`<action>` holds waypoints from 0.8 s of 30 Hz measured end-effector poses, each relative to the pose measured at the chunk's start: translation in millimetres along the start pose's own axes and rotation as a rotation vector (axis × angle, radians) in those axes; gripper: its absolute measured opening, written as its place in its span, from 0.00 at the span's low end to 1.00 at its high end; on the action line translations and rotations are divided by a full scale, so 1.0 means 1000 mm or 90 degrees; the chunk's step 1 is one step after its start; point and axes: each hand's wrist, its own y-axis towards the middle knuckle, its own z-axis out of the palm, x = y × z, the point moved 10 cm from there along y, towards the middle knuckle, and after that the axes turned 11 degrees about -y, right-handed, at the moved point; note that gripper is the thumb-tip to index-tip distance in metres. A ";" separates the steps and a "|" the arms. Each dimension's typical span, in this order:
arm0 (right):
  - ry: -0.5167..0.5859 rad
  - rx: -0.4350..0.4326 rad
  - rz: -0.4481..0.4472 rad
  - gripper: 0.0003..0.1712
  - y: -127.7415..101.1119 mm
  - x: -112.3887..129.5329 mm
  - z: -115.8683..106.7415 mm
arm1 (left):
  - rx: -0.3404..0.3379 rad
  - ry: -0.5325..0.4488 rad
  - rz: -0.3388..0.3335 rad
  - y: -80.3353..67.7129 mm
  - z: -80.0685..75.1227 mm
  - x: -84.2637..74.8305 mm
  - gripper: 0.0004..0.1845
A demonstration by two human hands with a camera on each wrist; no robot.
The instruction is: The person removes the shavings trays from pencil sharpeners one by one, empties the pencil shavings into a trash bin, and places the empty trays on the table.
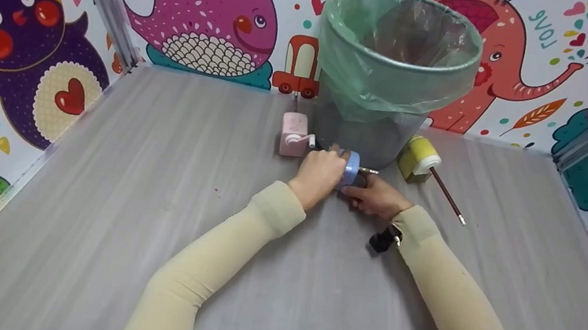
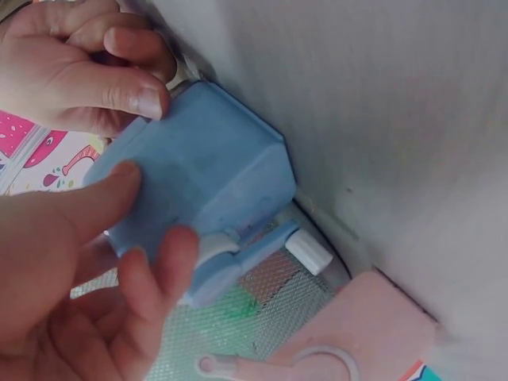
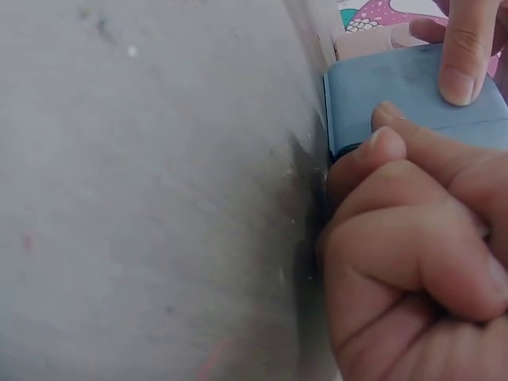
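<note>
A blue pencil sharpener (image 1: 351, 169) stands on the grey table just in front of the bin. My left hand (image 1: 318, 176) grips it from the left, thumb and fingers wrapped round its body (image 2: 206, 175) near the small crank (image 2: 305, 252). My right hand (image 1: 377, 198) is curled tight against its right end and pinches a pencil (image 1: 369, 171) whose short end shows there. In the right wrist view the right hand's fingers (image 3: 413, 238) press at the blue casing (image 3: 389, 87) while a left fingertip (image 3: 462, 63) rests on top.
A mesh bin (image 1: 393, 71) with a green liner stands right behind the hands. A pink sharpener (image 1: 293, 134) is to its left; a yellow sharpener (image 1: 417, 158) with a brown pencil (image 1: 448, 196) stuck in it is to its right. Cartoon walls enclose the table (image 1: 159, 183).
</note>
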 end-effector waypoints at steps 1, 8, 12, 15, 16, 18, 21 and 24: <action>-0.006 -0.001 0.004 0.16 0.000 0.000 -0.001 | 0.001 -0.002 -0.002 0.000 0.000 0.000 0.23; -0.025 -0.002 0.015 0.17 -0.001 -0.001 -0.002 | 0.011 -0.004 -0.015 0.001 0.001 0.002 0.24; -0.025 0.003 0.013 0.20 -0.001 -0.002 -0.002 | 0.017 -0.004 -0.016 0.001 0.001 0.001 0.25; -0.030 0.005 0.015 0.21 -0.002 -0.002 -0.002 | 0.023 0.000 -0.019 0.001 0.002 0.001 0.26; -0.033 0.007 0.014 0.22 -0.002 -0.002 -0.002 | 0.026 0.001 -0.020 0.001 0.002 0.002 0.26; -0.035 0.010 0.007 0.22 -0.001 -0.002 -0.001 | 0.024 0.002 -0.022 0.001 0.003 0.002 0.26; -0.025 0.014 -0.009 0.22 -0.001 0.000 0.000 | 0.014 0.005 -0.022 0.000 0.002 0.003 0.25; -0.017 0.017 -0.021 0.23 -0.001 0.001 0.000 | 0.005 0.012 -0.019 0.000 0.001 0.002 0.23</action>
